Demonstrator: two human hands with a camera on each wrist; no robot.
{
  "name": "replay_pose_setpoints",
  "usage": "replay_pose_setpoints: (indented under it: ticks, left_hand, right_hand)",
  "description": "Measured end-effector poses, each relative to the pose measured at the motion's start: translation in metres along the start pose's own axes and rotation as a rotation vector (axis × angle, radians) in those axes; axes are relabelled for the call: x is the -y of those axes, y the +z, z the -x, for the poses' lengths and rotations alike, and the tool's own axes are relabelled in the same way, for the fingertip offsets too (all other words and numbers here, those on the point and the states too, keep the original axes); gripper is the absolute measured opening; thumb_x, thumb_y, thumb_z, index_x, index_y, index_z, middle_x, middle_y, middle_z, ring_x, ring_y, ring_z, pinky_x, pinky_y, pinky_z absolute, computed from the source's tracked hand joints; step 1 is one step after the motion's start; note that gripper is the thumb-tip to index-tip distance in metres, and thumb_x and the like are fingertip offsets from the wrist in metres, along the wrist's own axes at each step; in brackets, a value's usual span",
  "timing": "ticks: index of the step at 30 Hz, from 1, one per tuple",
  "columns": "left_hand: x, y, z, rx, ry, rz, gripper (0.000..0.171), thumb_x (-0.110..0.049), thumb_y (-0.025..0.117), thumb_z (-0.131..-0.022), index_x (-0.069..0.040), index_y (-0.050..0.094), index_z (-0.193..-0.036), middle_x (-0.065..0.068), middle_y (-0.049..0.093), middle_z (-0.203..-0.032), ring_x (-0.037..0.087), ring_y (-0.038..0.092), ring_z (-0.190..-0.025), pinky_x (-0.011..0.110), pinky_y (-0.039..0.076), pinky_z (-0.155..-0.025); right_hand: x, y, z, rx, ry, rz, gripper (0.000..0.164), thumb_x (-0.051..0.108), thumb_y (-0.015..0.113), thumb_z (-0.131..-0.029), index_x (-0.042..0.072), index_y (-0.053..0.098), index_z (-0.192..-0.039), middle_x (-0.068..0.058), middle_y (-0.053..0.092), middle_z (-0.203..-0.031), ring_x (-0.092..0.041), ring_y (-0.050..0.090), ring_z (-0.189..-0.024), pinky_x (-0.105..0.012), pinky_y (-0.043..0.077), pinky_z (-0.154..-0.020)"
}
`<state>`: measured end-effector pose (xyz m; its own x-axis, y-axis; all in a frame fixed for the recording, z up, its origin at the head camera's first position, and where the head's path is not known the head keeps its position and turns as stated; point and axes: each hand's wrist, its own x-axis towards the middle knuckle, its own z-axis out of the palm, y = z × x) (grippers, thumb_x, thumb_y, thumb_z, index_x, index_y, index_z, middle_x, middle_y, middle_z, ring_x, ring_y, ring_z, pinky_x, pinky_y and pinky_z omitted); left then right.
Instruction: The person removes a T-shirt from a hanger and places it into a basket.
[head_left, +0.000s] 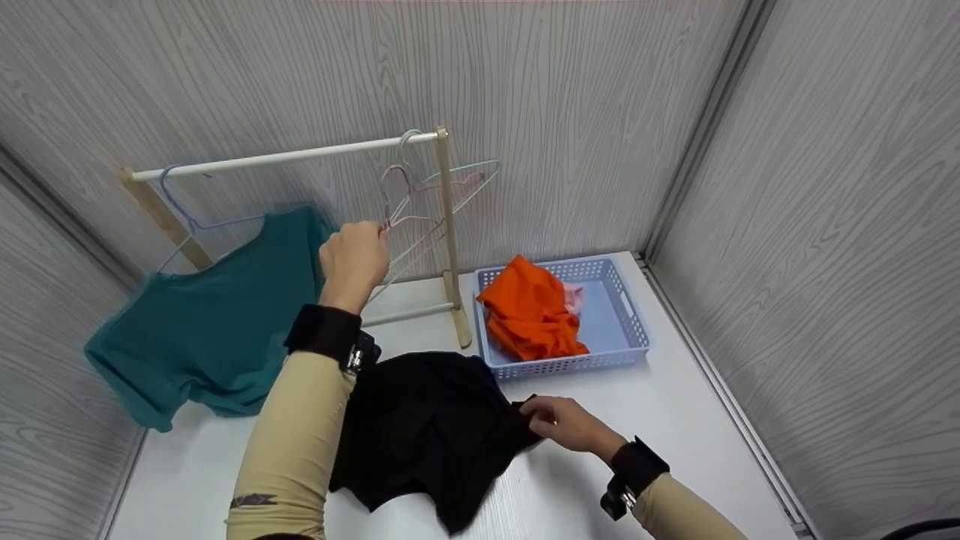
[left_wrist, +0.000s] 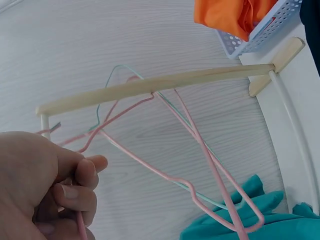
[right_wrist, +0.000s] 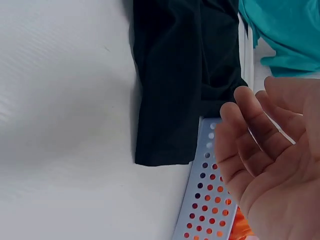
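Note:
My left hand (head_left: 355, 259) grips a pink wire hanger (left_wrist: 210, 152) beside the end post of a small clothes rack. In the left wrist view its fingers curl around the pink wire. A black garment (head_left: 427, 427) lies spread on the white table below. By the garment's right end hovers my right hand (head_left: 568, 424), and in the right wrist view its fingers are loosely bent with no cloth between them. Whether its fingertips touch the black fabric cannot be told.
A teal shirt (head_left: 232, 315) hangs from a blue hanger (head_left: 180, 206) on the rack's white rail (head_left: 285, 157). More hangers, including a pale green one (head_left: 480, 187), hang at the wooden post (head_left: 448, 225). Right of it, a light blue basket (head_left: 637, 330) holds orange cloth (head_left: 532, 315) and something pink.

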<state>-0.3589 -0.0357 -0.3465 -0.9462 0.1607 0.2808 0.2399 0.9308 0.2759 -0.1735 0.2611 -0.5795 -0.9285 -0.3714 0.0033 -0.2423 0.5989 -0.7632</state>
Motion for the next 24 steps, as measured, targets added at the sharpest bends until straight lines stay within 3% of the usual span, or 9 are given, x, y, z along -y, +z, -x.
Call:
replay_pose_setpoints:
  ticks: [5,14,18,24]
  left_hand:
    - [-0.011,-0.001,-0.018,-0.055,-0.007,-0.014,0.032,-0.024,0.047,-0.102,-0.002,0.07,-0.095,0.02,0.071,-0.087,0.036,0.068,-0.076,0.049,0.053,-0.064]
    - [-0.026,-0.017,-0.054,-0.066,-0.02,-0.075,0.026,-0.016,0.049,-0.1,-0.002,0.07,-0.102,0.023,0.072,-0.097,0.039,0.069,-0.082,0.051,0.054,-0.069]
    - [-0.035,-0.011,-0.066,-0.072,-0.009,-0.102,0.025,-0.003,0.047,-0.096,0.001,0.071,-0.095,0.024,0.072,-0.096,0.04,0.069,-0.083,0.051,0.055,-0.069]
    - [-0.044,0.003,-0.077,-0.081,-0.007,-0.123,0.026,0.0,0.045,-0.096,0.003,0.071,-0.094,0.024,0.072,-0.095,0.039,0.07,-0.083,0.049,0.056,-0.068]
  right_hand:
    - [-0.007,-0.005,0.011,-0.025,0.028,0.014,0.024,0.01,0.058,-0.094,0.003,0.065,-0.115,-0.007,0.069,-0.091,-0.009,0.057,-0.082,-0.025,0.046,-0.076]
    - [-0.018,-0.013,0.028,-0.031,0.095,-0.02,0.023,0.009,0.057,-0.095,0.008,0.064,-0.117,-0.012,0.07,-0.089,-0.007,0.059,-0.079,-0.023,0.044,-0.072]
    - [-0.019,-0.013,0.035,-0.028,0.123,-0.028,0.024,0.009,0.056,-0.095,0.008,0.065,-0.118,-0.011,0.07,-0.089,-0.006,0.058,-0.079,-0.023,0.044,-0.072]
    - [-0.023,-0.013,0.042,-0.03,0.144,-0.03,0.024,0.011,0.055,-0.096,0.009,0.065,-0.118,-0.011,0.07,-0.091,-0.005,0.057,-0.079,-0.023,0.044,-0.073]
